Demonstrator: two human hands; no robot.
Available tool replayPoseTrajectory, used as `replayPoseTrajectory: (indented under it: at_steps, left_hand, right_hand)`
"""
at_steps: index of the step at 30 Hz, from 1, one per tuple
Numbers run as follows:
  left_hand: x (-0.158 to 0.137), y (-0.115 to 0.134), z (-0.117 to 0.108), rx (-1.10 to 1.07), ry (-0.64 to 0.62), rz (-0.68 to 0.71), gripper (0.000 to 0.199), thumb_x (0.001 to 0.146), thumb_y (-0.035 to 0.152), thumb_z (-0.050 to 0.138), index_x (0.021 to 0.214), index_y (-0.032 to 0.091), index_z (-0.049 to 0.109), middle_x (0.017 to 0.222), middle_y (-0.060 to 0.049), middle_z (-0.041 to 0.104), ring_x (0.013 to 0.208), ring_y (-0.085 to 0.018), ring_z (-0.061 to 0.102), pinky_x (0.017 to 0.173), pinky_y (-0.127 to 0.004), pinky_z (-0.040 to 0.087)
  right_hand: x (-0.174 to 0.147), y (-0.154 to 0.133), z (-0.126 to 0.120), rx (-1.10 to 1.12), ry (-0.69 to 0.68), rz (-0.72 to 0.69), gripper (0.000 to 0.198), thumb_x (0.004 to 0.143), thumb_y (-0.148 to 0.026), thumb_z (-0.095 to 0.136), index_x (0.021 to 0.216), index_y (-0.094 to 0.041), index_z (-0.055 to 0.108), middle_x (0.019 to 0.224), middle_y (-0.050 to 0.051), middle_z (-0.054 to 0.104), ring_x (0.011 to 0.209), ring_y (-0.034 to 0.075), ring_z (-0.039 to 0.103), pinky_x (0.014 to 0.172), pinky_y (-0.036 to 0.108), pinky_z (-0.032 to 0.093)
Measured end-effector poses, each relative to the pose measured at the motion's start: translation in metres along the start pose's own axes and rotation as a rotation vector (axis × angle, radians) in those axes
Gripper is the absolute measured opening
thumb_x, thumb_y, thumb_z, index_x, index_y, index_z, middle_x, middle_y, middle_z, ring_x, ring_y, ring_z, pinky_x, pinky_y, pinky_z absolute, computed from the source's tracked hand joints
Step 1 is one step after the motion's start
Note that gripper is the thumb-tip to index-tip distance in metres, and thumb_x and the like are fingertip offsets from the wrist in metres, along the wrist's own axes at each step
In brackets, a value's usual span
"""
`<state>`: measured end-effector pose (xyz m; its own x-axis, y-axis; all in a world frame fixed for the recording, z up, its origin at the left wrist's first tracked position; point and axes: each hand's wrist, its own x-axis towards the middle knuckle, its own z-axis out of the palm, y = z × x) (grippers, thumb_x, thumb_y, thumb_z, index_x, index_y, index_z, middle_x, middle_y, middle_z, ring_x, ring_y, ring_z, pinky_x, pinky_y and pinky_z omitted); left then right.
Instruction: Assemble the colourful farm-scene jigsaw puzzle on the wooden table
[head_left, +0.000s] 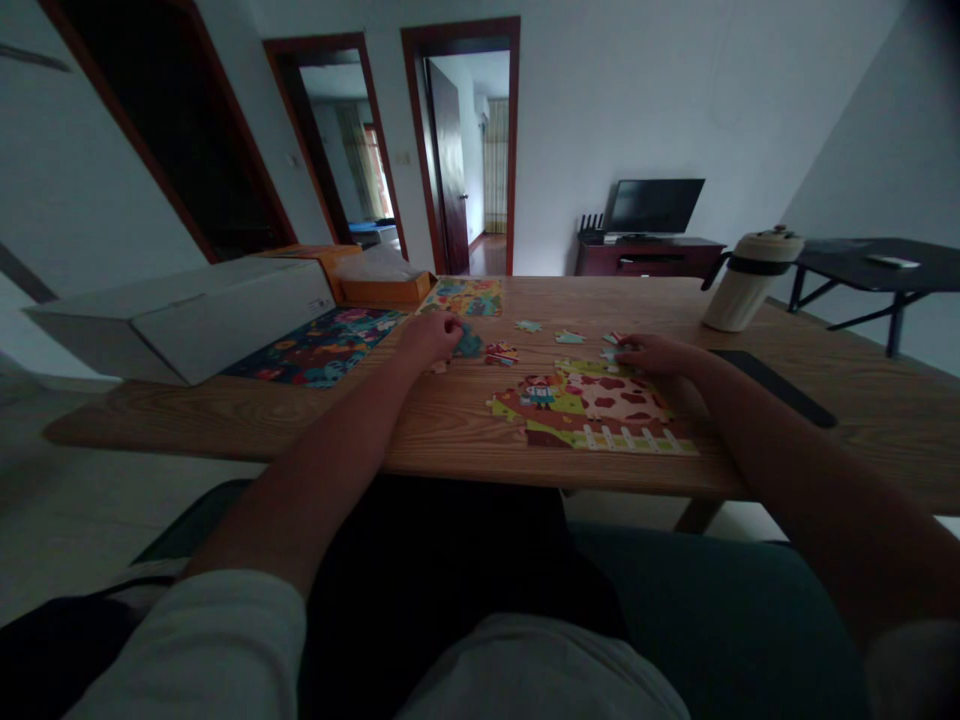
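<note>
Pale shirt (540,675) nearest, below the worktop (450,432). Cow puzzle (619,398), partly joined, lies between the forearms. Left hand (430,340) — fingers bent, cannot tell if gripping — just beside blue-green pieces (469,343). Right hand (649,354) at loose pieces (607,354) past the puzzle, grip likewise unclear.

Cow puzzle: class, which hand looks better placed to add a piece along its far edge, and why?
Probably the right hand: it is just beyond the far edge of the cow puzzle, beside a loose piece. The left hand is farther away, beside a teal piece.
</note>
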<state>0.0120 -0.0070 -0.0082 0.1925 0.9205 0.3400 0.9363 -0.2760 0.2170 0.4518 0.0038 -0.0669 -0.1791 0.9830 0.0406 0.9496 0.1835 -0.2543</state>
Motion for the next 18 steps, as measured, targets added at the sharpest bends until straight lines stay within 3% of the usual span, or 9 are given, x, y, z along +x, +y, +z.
replayPoseTrajectory:
  at_steps: [3, 7, 12, 15, 18]
  left_hand:
    - [0.003, 0.016, -0.005, -0.008, -0.026, 0.064, 0.031, 0.090, 0.030, 0.056, 0.110, 0.020, 0.078, 0.104, -0.010, 0.076, 0.092, -0.025, 0.066, 0.084, -0.035, 0.048]
    - [0.001, 0.060, -0.010, 0.138, -0.039, 0.211, 0.032, 0.091, 0.031, 0.057, 0.110, 0.017, 0.079, 0.104, -0.015, 0.075, 0.100, -0.033, 0.067, 0.090, -0.044, 0.047]
    - [-0.008, 0.119, 0.006, 0.172, -0.110, 0.368, 0.037, 0.095, 0.039, 0.057, 0.111, 0.013, 0.078, 0.108, -0.020, 0.074, 0.106, -0.039, 0.067, 0.092, -0.049, 0.047]
    - [-0.009, 0.126, 0.026, 0.055, -0.206, 0.439, 0.046, 0.098, 0.052, 0.050, 0.112, 0.019, 0.079, 0.111, -0.015, 0.076, 0.106, -0.033, 0.068, 0.092, -0.042, 0.048]
    - [-0.005, 0.111, 0.042, -0.037, -0.282, 0.542, 0.041, 0.101, 0.042, 0.046, 0.124, 0.024, 0.075, 0.127, -0.008, 0.073, 0.115, -0.025, 0.065, 0.099, -0.034, 0.046]
  right_hand:
    - [-0.002, -0.005, -0.003, 0.000, -0.055, 0.032, 0.050, 0.097, -0.045, 0.058, 0.137, -0.018, 0.067, 0.129, 0.013, 0.072, 0.115, 0.030, 0.070, 0.103, 0.039, 0.053]
    - [-0.004, -0.006, -0.005, -0.006, -0.043, 0.052, 0.051, 0.096, -0.047, 0.060, 0.139, -0.019, 0.066, 0.130, 0.013, 0.072, 0.115, 0.032, 0.070, 0.104, 0.042, 0.053]
    - [-0.004, -0.004, -0.005, -0.020, -0.038, 0.076, 0.055, 0.097, -0.048, 0.059, 0.143, -0.019, 0.064, 0.133, 0.014, 0.070, 0.120, 0.033, 0.067, 0.107, 0.043, 0.050]
    - [-0.004, -0.002, -0.004, -0.016, -0.047, 0.050, 0.058, 0.096, -0.050, 0.060, 0.144, -0.018, 0.063, 0.137, 0.015, 0.068, 0.122, 0.033, 0.066, 0.109, 0.042, 0.049]
    - [-0.002, 0.001, -0.004, -0.018, -0.018, 0.050, 0.061, 0.093, -0.055, 0.064, 0.144, -0.021, 0.063, 0.135, 0.014, 0.069, 0.119, 0.035, 0.068, 0.108, 0.046, 0.049]
